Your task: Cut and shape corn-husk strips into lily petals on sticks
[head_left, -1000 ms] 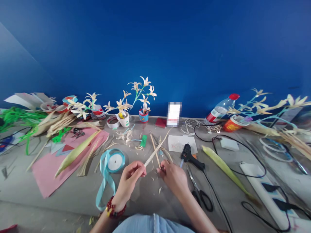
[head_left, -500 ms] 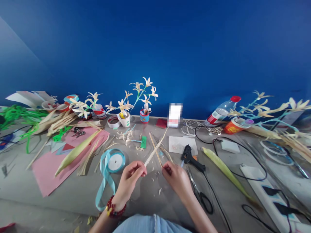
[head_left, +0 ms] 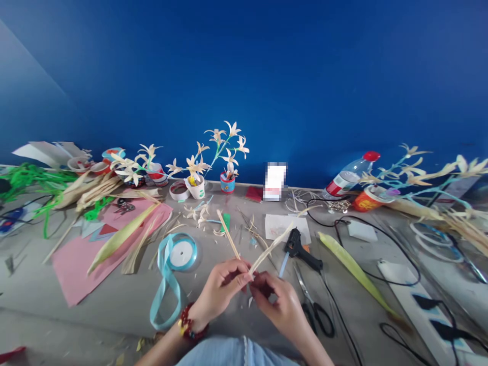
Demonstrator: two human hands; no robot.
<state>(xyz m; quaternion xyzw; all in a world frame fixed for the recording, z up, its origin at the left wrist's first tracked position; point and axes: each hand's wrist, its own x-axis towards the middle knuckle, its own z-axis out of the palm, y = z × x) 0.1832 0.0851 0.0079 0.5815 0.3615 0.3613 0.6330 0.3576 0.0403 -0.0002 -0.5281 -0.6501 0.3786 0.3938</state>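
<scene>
Left strip (head_left: 229, 235) and right strip (head_left: 272, 246), thin straw, meet low centre over the table (head_left: 95, 310), tips splayed in a V. Left hand (head_left: 223, 287) is pinched on the left strip's base, right hand (head_left: 276, 300) on the other. Glue gun (head_left: 301, 250) and scissors (head_left: 313, 305) sit just right.

Risk: straw looks brittle, so a hard pinch or twist could split it, and a slack grip could drop one into the scraps.

Vs 0.5 s ago: hands closer together and nearer the body; strips were crossed, now uncrossed.

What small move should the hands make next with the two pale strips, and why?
Probably pinch the lower ends together: the left hand and right hand meet at the fingertips, while the left-leaning strip and right-leaning strip splay in a V.
</scene>
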